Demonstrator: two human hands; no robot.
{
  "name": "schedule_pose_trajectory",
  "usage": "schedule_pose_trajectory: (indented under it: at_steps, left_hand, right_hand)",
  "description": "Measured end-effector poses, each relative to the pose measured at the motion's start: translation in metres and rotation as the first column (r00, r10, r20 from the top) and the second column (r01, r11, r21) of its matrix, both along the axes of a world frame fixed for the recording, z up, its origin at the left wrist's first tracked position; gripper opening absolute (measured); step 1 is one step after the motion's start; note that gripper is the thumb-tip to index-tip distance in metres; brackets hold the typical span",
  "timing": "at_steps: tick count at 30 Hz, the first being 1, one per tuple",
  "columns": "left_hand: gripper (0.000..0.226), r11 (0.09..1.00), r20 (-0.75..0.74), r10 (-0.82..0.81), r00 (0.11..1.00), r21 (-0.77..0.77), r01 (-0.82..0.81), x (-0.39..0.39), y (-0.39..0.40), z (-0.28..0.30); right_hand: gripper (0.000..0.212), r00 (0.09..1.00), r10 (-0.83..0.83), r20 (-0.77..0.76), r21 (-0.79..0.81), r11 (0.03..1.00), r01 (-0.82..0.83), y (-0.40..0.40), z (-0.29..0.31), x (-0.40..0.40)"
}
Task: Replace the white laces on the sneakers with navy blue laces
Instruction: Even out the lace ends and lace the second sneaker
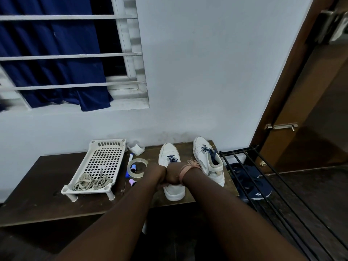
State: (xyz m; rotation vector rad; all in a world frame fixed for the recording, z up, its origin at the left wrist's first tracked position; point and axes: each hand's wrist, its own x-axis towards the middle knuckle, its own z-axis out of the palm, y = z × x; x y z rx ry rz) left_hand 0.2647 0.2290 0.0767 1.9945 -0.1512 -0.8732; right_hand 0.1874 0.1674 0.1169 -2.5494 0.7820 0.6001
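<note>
Two white sneakers stand on a dark wooden bench (47, 185), toes toward the wall. The left sneaker (174, 191) has a navy blue lace (172, 158) in its lower eyelets. Both my hands meet over its opening: my left hand (157, 173) and my right hand (174, 175) are curled there, and what the fingers hold is hidden. A frayed thread band circles my right wrist. The right sneaker (209, 159) is laced in navy blue (210, 150). The removed white laces (92, 182) lie coiled in a white perforated plastic tray (102, 162).
Between tray and sneakers lie a roll of clear tape (137, 167), a blue-capped marker (130, 162), a small purple cap (132, 182) and a crumpled white paper (136, 148). A black metal rack (263, 185) with dark blue shoes (258, 187) stands to the right, beside a brown door.
</note>
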Motion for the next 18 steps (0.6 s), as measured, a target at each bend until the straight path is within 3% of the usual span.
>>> schedule_pose_trajectory:
  at_steps: [2, 3, 6, 9, 11, 15, 18]
  left_hand:
    - [0.014, 1.0, -0.075, -0.001, 0.997, 0.005, 0.002, 0.0, 0.0, 0.0]
    - [0.004, 1.0, -0.119, 0.0, 0.993, 0.007, 0.001, -0.002, 0.002, 0.003]
    - [0.013, 1.0, -0.16, -0.029, 0.987, -0.015, 0.027, -0.006, 0.002, 0.005]
    - [0.017, 0.995, -0.121, -0.1, 0.988, -0.006, 0.1, -0.013, -0.001, 0.002]
    - [0.025, 0.988, -0.066, -0.145, 0.987, 0.041, 0.148, -0.018, -0.004, 0.001]
    - [0.029, 0.982, 0.003, -0.169, 0.986, 0.084, 0.168, -0.021, -0.011, -0.006]
    - [0.027, 0.973, 0.018, -0.196, 0.98, 0.124, 0.193, -0.02, -0.015, -0.003]
  right_hand:
    - [0.036, 0.998, -0.029, 0.051, -0.056, 0.998, 0.032, -0.004, 0.002, -0.004]
    - [0.032, 0.99, -0.057, 0.126, -0.084, 0.994, 0.068, -0.008, 0.002, -0.008]
    - [0.024, 0.92, -0.174, 0.351, -0.193, 0.948, 0.253, -0.029, 0.0, -0.027]
    - [0.023, 0.816, -0.284, 0.503, -0.368, 0.784, 0.499, -0.051, -0.014, -0.049]
    - [0.038, 0.772, -0.418, 0.479, -0.417, 0.666, 0.619, -0.061, -0.03, -0.064]
    - [0.053, 0.71, -0.662, 0.239, -0.248, 0.666, 0.704, -0.073, -0.06, -0.083]
    - [0.042, 0.649, -0.686, 0.329, -0.007, 0.685, 0.728, -0.077, -0.075, -0.084]
